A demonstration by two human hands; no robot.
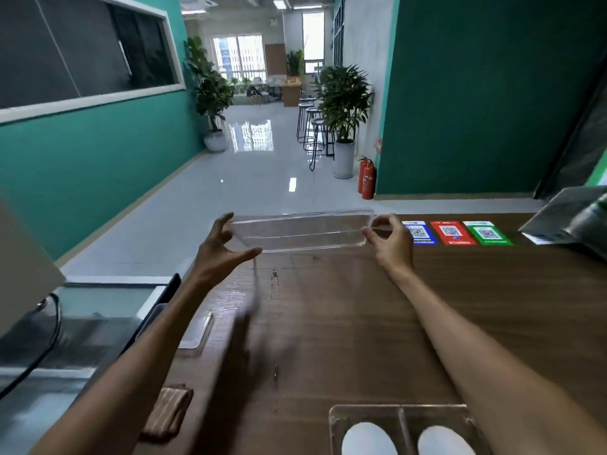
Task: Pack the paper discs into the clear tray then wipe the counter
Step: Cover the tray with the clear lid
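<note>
With 2 white paper discs [368, 440] already sitting in the clear tray [399, 413] at the counter's [345, 323] near edge, the right hand [391, 238] pinches a clear lid [302, 231] at the far edge, the left hand [220, 244] spread beside it, while the brown cloth [169, 412] lies unused, so wiping remains.

Both bare arms reached fwd, approx parallel; left hand [219, 249] was spread, thumb pointing right, fingers curved at the lid's [302, 232] left end, while right hand [391, 239] pinched its right end w/ thumb & fingertips.
</note>
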